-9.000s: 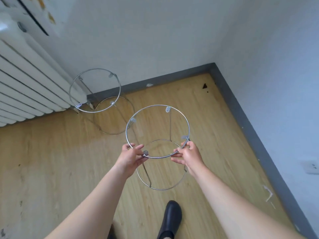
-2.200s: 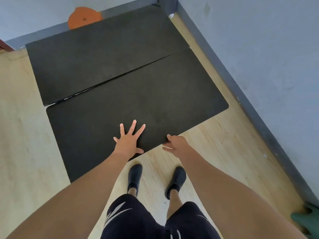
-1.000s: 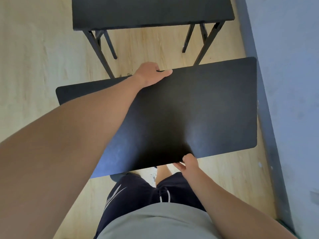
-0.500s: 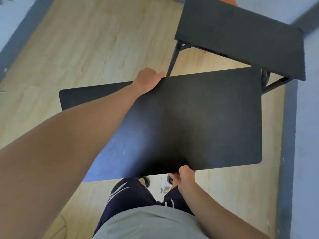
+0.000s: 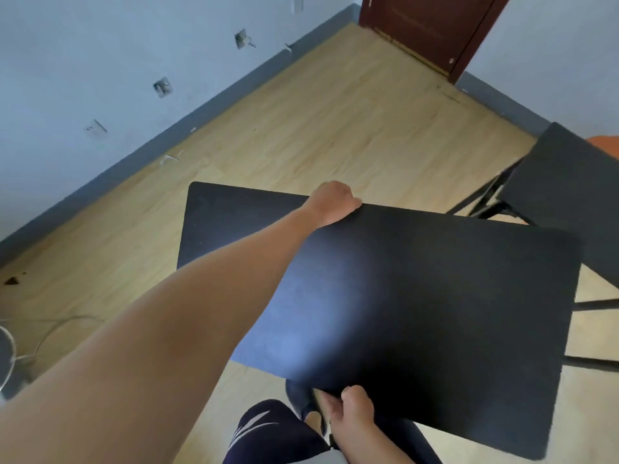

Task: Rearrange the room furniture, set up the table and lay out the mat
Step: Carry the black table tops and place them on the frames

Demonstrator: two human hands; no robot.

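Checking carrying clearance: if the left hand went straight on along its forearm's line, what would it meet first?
Looks free: past the left hand, gripping the flat black panel, only light wooden floor shows, then probably the dark brown door; depth unclear.

A light wood floor [image 5: 335, 122] meets pale blue walls [image 5: 100, 45] with a grey strip [image 5: 201, 118] below. A dark red door [image 5: 425, 25] stands far off.

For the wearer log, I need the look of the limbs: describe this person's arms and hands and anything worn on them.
Both arms are bare as far as the view shows, with no sleeves. The left hand and right hand carry no gloves, watch or bands, and no rings show. Below them are dark navy shorts with white stripe markings.
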